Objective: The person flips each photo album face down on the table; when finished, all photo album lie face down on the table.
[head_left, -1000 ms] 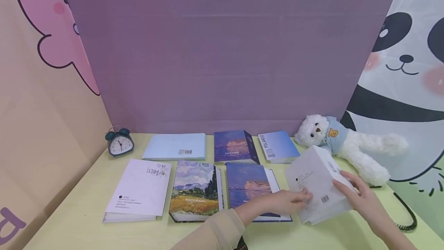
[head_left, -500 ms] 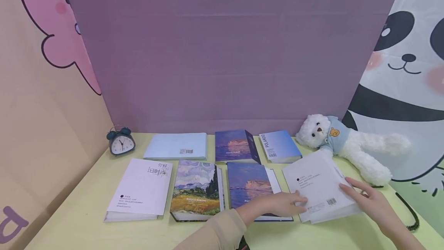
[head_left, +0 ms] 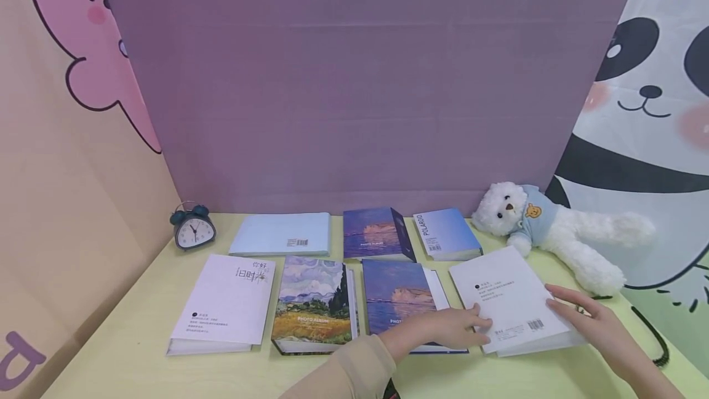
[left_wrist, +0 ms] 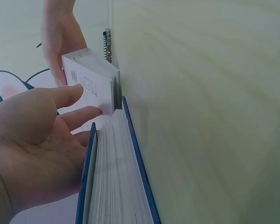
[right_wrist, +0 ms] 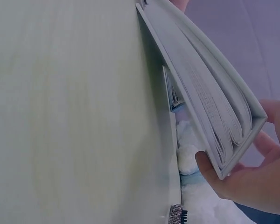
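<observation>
A white photo album (head_left: 501, 300) with small print and a barcode lies at the right end of the front row, its right side raised off the table in the right wrist view. My right hand (head_left: 600, 328) grips that raised side by the spine, thumb (right_wrist: 203, 163) on one cover and fingers on the other. At the lower left corner, fairly straight fingers of my left hand (head_left: 451, 328) touch the cover. Beneath this hand is a blue sea-cliff photo album (head_left: 396, 297), partly covered by it; its page block (left_wrist: 114, 168) shows in the left wrist view.
A landscape-painting album (head_left: 312, 303) and another white album (head_left: 224, 300) continue the front row leftward. Behind lie a pale blue album (head_left: 279, 233), a smaller sea-cliff album (head_left: 368, 229) and a Polaroid album (head_left: 447, 233). An alarm clock (head_left: 194, 229), plush bear (head_left: 540, 217) and black coiled cord (head_left: 659, 350) flank them.
The white album has come down from a steep tilt to lie nearly flat, its right side lowering. My right hand has followed it slightly right and down; my left hand has barely moved.
</observation>
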The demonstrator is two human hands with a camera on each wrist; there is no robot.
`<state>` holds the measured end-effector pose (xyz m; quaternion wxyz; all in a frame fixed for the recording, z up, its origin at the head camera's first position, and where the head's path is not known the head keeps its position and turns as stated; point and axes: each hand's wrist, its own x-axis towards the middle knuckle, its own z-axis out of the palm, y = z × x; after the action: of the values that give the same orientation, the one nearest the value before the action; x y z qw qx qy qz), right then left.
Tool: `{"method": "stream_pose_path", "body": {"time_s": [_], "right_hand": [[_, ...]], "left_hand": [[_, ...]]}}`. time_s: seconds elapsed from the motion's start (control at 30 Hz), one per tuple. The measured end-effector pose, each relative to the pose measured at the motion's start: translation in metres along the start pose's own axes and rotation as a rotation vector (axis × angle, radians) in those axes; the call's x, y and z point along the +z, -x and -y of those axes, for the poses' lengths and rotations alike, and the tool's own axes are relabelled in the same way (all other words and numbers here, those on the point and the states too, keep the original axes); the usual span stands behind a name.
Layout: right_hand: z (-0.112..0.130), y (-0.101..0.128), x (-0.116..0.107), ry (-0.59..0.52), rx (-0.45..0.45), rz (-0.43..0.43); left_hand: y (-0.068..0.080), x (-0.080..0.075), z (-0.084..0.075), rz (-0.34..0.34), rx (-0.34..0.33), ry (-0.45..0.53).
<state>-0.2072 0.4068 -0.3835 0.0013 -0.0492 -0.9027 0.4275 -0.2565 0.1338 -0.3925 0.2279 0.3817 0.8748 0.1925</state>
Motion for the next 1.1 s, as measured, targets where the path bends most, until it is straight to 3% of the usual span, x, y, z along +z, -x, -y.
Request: {"method": "stream_pose_path", "body": {"time_s": [0.17, 0.47, 0.9, 1.1], "right_hand": [[-0.006, -0.003, 0.001, 0.008, -0.008, 0.021], [-0.009, -0.010, 0.002, 0.179, -0.014, 0.112], [-0.011, -0.018, -0.002, 0.142, -0.015, 0.135], [-0.015, -0.021, -0.003, 0.088, -0.028, 0.123]], "left_hand": [[0.000, -0.001, 0.000, 0.014, 0.013, -0.026], [0.003, -0.002, -0.001, 0.011, 0.019, -0.036], [-0.006, -0.001, 0.002, -0.010, 0.016, -0.021], [-0.011, -0.001, 0.009, -0.033, 0.031, 0.036]]}}
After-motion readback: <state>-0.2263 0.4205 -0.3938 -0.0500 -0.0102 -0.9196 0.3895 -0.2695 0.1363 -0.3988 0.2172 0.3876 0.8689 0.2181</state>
